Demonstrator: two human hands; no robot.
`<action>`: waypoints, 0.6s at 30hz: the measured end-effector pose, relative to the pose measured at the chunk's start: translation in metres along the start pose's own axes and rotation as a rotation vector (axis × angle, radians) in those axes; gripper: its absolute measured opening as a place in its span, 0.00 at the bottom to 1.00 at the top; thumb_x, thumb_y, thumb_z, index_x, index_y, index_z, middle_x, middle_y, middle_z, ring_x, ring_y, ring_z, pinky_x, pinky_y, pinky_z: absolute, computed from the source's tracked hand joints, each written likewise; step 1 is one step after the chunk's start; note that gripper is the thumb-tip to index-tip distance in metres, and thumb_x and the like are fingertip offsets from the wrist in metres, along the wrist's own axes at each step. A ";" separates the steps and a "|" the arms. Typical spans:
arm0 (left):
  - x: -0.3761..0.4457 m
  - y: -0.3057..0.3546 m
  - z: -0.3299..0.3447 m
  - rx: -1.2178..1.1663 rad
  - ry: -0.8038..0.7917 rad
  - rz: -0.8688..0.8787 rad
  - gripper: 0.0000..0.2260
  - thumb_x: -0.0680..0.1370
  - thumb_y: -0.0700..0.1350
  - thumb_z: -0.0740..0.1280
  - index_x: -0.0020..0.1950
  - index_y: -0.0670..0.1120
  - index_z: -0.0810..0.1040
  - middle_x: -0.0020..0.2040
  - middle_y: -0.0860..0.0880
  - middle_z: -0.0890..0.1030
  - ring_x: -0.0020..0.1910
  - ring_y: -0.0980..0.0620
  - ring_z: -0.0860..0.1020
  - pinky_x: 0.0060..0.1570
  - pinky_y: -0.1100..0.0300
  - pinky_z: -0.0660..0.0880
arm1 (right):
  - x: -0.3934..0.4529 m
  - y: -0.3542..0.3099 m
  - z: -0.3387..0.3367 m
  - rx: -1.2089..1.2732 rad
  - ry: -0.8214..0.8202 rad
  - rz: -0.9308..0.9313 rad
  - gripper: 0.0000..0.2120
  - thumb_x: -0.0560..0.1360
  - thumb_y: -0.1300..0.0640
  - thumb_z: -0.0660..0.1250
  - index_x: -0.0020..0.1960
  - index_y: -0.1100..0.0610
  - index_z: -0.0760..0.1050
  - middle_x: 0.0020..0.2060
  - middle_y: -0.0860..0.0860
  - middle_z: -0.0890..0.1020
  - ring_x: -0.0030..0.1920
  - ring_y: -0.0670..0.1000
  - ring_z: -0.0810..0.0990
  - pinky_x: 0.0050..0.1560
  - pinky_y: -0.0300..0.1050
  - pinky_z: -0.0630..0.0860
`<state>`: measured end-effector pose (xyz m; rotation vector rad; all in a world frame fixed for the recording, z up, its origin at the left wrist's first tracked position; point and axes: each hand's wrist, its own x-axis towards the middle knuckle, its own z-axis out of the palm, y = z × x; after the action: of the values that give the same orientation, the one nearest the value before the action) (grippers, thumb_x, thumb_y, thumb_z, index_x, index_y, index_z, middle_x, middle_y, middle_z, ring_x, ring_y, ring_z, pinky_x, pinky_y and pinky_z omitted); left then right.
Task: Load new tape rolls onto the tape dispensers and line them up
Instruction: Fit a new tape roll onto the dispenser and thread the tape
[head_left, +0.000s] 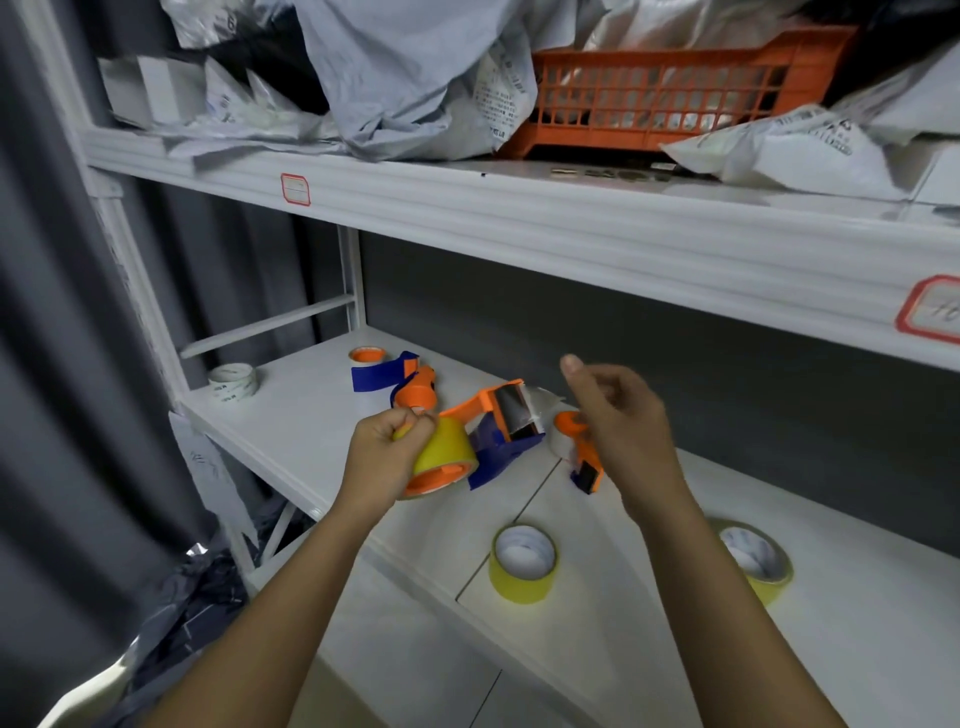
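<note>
Left hand (387, 452) grips yellow-taped dispenser (467, 441); right hand (618, 410) curled above

You see the scene in soft, even indoor light that comes from above and in front, so the white shelf (649, 597) is bright while the grey curtain (62, 364) on the left stays dim. A pale glare lies on the clear tape (511, 410) at the dispenser, and shadows below the upper shelf are weak. The wide lens bends the shelf edges near the borders, and your right hand (618, 415) is slightly blurred.
</note>
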<state>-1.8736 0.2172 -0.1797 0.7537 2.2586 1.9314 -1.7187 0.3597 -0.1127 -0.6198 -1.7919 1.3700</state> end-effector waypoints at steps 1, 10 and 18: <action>0.000 0.000 0.001 0.008 0.003 0.004 0.09 0.76 0.49 0.66 0.37 0.49 0.75 0.39 0.55 0.77 0.42 0.53 0.75 0.36 0.62 0.71 | 0.003 -0.001 0.000 -0.011 -0.070 0.118 0.17 0.70 0.39 0.69 0.49 0.51 0.77 0.39 0.47 0.82 0.38 0.46 0.81 0.35 0.38 0.76; -0.002 -0.003 -0.002 0.062 0.047 0.006 0.08 0.76 0.50 0.66 0.37 0.51 0.75 0.40 0.57 0.77 0.42 0.55 0.75 0.34 0.64 0.70 | 0.014 0.010 -0.012 0.175 -0.211 0.211 0.08 0.74 0.63 0.68 0.52 0.56 0.78 0.40 0.54 0.82 0.38 0.47 0.81 0.35 0.34 0.76; -0.006 0.002 0.002 0.076 0.058 0.025 0.09 0.76 0.49 0.66 0.36 0.50 0.75 0.37 0.56 0.76 0.39 0.56 0.75 0.32 0.67 0.70 | 0.011 0.014 0.002 0.252 -0.167 0.274 0.07 0.74 0.63 0.67 0.52 0.57 0.77 0.39 0.56 0.82 0.37 0.48 0.82 0.35 0.37 0.79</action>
<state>-1.8667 0.2166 -0.1801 0.7474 2.3803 1.9114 -1.7276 0.3712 -0.1236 -0.6460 -1.6671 1.8478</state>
